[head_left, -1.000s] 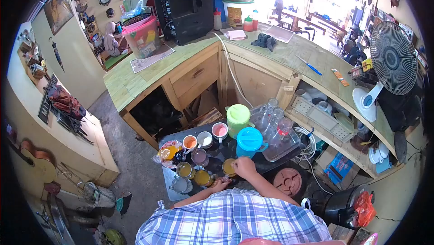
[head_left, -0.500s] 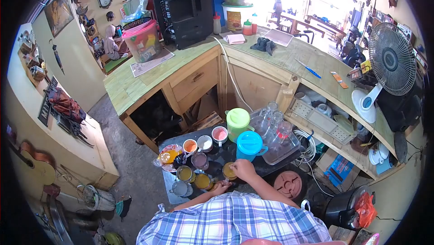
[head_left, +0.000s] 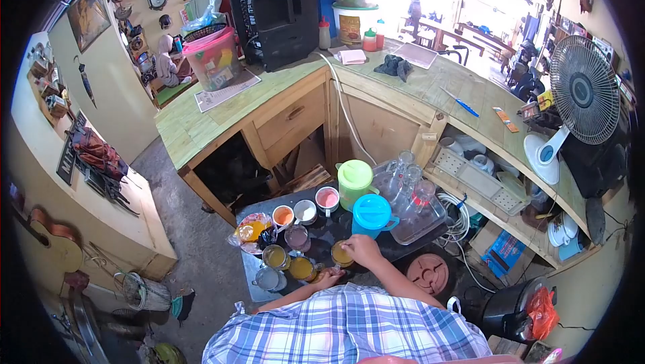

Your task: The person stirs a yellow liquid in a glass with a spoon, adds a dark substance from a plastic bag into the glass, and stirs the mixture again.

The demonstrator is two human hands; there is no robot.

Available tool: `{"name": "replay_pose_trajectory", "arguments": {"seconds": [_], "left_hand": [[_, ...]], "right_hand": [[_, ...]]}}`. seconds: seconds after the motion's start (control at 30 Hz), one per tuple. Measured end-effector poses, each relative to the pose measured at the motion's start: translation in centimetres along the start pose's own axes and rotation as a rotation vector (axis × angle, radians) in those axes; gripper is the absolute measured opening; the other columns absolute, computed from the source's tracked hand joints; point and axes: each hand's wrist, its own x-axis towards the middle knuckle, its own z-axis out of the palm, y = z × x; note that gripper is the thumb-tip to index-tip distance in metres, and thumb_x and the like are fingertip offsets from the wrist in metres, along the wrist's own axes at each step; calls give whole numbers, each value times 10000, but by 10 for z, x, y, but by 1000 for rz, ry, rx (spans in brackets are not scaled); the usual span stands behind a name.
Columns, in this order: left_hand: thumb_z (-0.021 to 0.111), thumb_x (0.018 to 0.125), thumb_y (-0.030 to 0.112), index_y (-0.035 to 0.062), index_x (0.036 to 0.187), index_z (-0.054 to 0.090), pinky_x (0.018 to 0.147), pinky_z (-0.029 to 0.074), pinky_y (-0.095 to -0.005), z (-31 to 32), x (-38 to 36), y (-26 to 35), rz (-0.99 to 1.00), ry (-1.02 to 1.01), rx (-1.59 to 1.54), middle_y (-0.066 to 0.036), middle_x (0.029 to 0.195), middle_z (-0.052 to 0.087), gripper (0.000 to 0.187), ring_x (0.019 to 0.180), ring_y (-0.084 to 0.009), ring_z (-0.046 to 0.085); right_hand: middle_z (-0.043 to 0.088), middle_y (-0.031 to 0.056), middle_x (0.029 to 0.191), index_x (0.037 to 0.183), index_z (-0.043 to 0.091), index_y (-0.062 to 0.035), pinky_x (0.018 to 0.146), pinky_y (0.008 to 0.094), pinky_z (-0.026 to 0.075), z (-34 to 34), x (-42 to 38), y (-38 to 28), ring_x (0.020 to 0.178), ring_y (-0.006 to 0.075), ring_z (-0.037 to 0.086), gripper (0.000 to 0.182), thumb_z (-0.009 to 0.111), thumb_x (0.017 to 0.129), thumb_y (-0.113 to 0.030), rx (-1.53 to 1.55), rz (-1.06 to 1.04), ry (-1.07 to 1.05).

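A glass mug [head_left: 340,254] of yellowish drink stands near the front edge of the low dark table. My left hand [head_left: 328,276] is closed at its near side, apparently on the handle. Over the rim, my right hand [head_left: 363,252] is closed in a pinch; what it holds is hidden by the fingers. Just left are a second mug of yellow drink [head_left: 302,268], a mug with a greenish-yellow drink [head_left: 275,256], a clear mug [head_left: 268,280] and a purplish one [head_left: 297,237]. A blue lidded pitcher [head_left: 371,216] stands behind my right hand, beside a green pitcher [head_left: 355,182].
Behind the mugs stand cups of orange [head_left: 283,216], white [head_left: 305,212] and pink [head_left: 327,199] contents. A bag of orange stuff [head_left: 253,231] lies left. Upturned glasses fill a clear tray [head_left: 420,229] at right. A wooden counter [head_left: 295,105] curves around the table; a fan [head_left: 582,88] stands on it.
Both hands stay at the same mug, with only a very slight shift of the right hand. The whole view has moved by a few pixels.
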Motion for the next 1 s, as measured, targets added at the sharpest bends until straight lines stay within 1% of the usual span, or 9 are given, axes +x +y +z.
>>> {"name": "replay_pose_trajectory", "arguments": {"seconds": [0.07,0.17,0.4,0.47,0.6,0.67,0.73,0.93,1.0], "left_hand": [[579,885,411,83,923,715,676,428,-353,-1,1,-2,13,-24,-5,-82,794,658,357,744,-162,573],[582,886,406,68,903,710,674,430,-342,-3,4,0,94,-34,22,-85,762,652,363,729,-160,576],[593,875,425,73,1026,688,729,449,-345,-13,-10,44,-26,-56,235,-103,876,662,395,836,-170,606],[596,873,430,69,1053,681,745,451,-356,-12,-7,40,-128,-91,250,-101,923,665,412,867,-177,606],[591,877,431,54,984,701,739,451,-350,-4,0,-3,-40,-102,-86,-86,863,665,407,864,-186,606],[587,881,427,52,960,706,730,452,-341,-6,1,4,45,-81,-79,-80,842,661,402,862,-182,605],[580,887,409,55,922,708,691,444,-329,-7,2,5,-199,-114,54,-63,791,647,379,799,-159,596],[572,896,377,58,932,700,661,430,-321,-5,-11,28,163,40,41,-55,743,634,346,714,-128,570],[568,897,352,63,955,702,696,442,-318,-2,8,-15,-15,-38,-25,-72,788,648,324,768,-143,587]], "right_hand": [[663,161,811,826,717,-49,662,433,505,-8,1,0,757,340,638,253,665,795,-294,-152,115,-303],[665,156,808,802,716,-46,665,429,507,-5,1,-1,757,333,641,242,666,798,-283,16,-17,-61],[666,159,815,807,715,-49,664,431,508,-4,2,2,761,343,638,237,658,803,-279,-28,63,-220],[665,165,803,823,718,-55,661,437,507,2,1,5,749,350,638,238,651,805,-283,-40,-40,-48],[661,169,777,788,709,-49,682,430,509,-2,0,2,744,351,640,251,646,799,-292,-141,101,-232],[659,169,754,796,707,-48,678,430,512,1,0,-1,730,352,641,247,648,792,-288,53,29,3],[659,168,755,806,708,-50,678,432,513,-3,0,2,727,352,641,244,650,788,-286,-78,71,-107],[664,167,783,850,718,-66,677,434,508,2,1,5,734,346,641,245,658,787,-295,-81,32,-109],[663,164,771,825,715,-60,685,444,512,1,-1,4,727,345,644,235,654,782,-283,-112,8,-60]]}}
